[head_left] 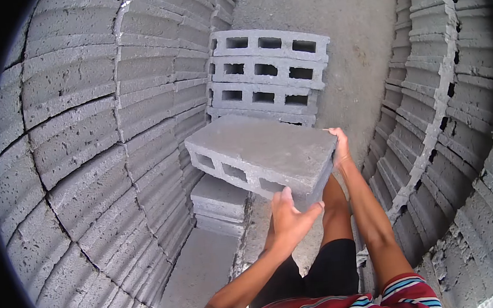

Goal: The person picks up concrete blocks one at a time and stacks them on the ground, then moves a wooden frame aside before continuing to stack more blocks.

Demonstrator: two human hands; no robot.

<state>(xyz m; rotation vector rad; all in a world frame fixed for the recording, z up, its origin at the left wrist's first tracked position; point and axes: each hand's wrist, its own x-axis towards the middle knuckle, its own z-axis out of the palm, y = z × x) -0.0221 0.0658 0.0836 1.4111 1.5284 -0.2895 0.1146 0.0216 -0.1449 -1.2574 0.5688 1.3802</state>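
A grey hollow concrete block (260,147) is tilted in front of me, its broad flat face up and three openings along its near side. My left hand (292,219) grips its near edge, with fingertips at the rightmost opening and the thumb stretched toward the end face. At the far right corner, my right hand (340,146) is closed around the block's end. Behind the held block rises a stack of similar blocks (268,63), their openings facing me. Part of that stack's lower front is hidden by the block in my hands.
A tall wall of stacked blocks (81,104) runs along the left, and another row of blocks (424,109) curves along the right. Lower blocks (218,198) and a flat slab (200,263) lie at the left. Dusty ground (355,56) stretches between the rows.
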